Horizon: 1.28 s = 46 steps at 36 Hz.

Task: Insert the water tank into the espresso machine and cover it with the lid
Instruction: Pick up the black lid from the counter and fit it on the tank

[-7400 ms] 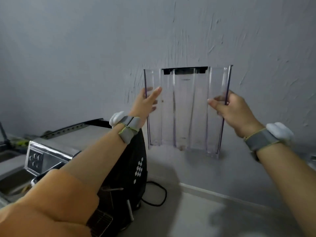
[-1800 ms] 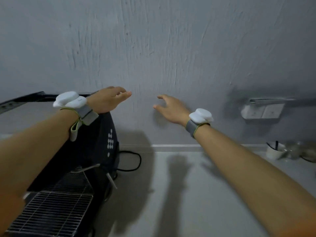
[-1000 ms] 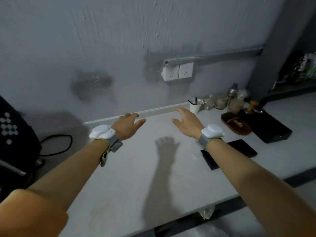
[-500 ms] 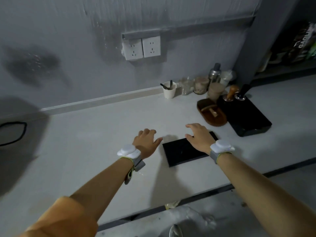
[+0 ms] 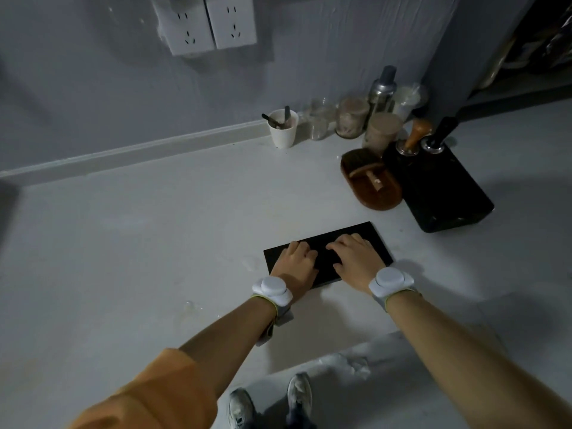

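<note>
A pale grey tabletop [image 5: 130, 243] runs along a grey wall. Both hands lie flat on the black lid [image 5: 328, 253], which rests on the tabletop: the left hand [image 5: 295, 266] and right hand [image 5: 356, 261], fingers spread, not gripping. Behind stand a white cup [image 5: 282, 128] and jars [image 5: 351, 117].

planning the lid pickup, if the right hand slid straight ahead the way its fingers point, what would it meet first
Probably bare grey countertop past the flat black rectangular lid under the right hand; the white paper cup stands further along, though depth is unclear.
</note>
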Tool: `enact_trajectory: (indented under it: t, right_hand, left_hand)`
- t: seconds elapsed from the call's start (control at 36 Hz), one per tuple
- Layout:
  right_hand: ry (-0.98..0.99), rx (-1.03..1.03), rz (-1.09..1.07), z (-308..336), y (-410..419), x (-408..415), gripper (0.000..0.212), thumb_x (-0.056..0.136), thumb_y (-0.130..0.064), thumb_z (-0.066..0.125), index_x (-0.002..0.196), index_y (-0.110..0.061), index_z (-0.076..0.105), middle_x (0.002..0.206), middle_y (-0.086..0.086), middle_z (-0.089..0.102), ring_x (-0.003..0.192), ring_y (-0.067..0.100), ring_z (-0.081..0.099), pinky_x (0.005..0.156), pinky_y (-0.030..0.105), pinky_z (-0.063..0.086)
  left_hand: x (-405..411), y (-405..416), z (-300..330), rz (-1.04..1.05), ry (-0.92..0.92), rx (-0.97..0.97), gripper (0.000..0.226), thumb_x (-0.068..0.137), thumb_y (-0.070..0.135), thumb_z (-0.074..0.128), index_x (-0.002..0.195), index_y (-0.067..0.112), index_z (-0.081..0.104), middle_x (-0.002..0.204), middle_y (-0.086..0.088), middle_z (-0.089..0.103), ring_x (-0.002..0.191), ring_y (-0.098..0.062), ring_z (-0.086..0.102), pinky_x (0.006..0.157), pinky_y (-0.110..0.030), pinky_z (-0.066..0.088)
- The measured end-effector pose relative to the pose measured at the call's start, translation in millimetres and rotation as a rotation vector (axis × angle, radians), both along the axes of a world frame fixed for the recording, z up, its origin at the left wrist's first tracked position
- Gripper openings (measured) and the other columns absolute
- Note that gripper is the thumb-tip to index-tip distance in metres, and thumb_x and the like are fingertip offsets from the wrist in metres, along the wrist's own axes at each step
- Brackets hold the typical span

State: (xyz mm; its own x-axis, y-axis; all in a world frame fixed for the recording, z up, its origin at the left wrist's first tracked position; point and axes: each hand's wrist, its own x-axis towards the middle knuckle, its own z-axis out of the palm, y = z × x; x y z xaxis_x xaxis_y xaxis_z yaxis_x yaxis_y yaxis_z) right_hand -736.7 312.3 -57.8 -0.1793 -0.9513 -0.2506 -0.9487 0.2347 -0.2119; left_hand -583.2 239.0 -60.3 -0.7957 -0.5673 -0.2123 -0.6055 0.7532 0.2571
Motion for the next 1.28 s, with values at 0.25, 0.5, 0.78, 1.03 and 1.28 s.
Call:
enact_trajectory:
  t: [0.25,0.5,0.78,1.03,1.28]
  right_hand:
    - [0.066,-0.029,0.098,-6,-7,-5,0.041,0.09,-0.024,0.054,0.131,-0.02,0.051,0.126,0.003,0.051,0.117,0.025,0.044,0.097,0.034,0.033]
    - [0.085,-0.094,0.155,29,-29,10,0.037,0.09,-0.027,0.053,0.126,-0.02,0.055,0.121,0.003,0.053,0.113,0.025,0.045,0.092,0.033,0.03]
    - [0.086,-0.198,0.256,106,-89,74,0.039,0.09,-0.03,0.054,0.129,-0.023,0.055,0.121,0.004,0.054,0.117,0.026,0.045,0.095,0.037,0.029]
    - [0.095,-0.286,0.406,192,-153,203,0.041,0.09,-0.035,0.053,0.13,-0.028,0.055,0.125,0.003,0.055,0.12,0.026,0.047,0.097,0.038,0.03]
    - [0.142,-0.412,0.507,278,-191,379,0.039,0.092,-0.039,0.05,0.128,-0.027,0.056,0.119,0.005,0.058,0.113,0.028,0.052,0.095,0.042,0.035]
  left_hand:
    - [-10,0,-4,-0.031,0.051,-0.114,0.031,0.084,0.006,0.049,0.113,0.001,0.058,0.112,-0.02,0.056,0.105,-0.038,0.05,0.083,-0.043,0.041]
    - [9,-19,27,0.031,0.031,-0.182,0.035,0.085,0.007,0.048,0.12,0.004,0.053,0.12,-0.016,0.051,0.112,-0.035,0.045,0.09,-0.039,0.038]
    - [84,-66,105,0.136,0.076,-0.301,0.034,0.086,0.012,0.048,0.119,0.009,0.056,0.115,-0.013,0.053,0.106,-0.033,0.047,0.088,-0.039,0.039]
    - [221,-110,191,0.27,0.057,-0.371,0.036,0.089,0.018,0.05,0.125,0.012,0.056,0.122,-0.013,0.054,0.113,-0.033,0.046,0.094,-0.041,0.039]
    - [399,-142,280,0.329,0.054,-0.45,0.038,0.09,0.018,0.054,0.127,0.014,0.055,0.125,-0.013,0.055,0.118,-0.033,0.046,0.095,-0.043,0.042]
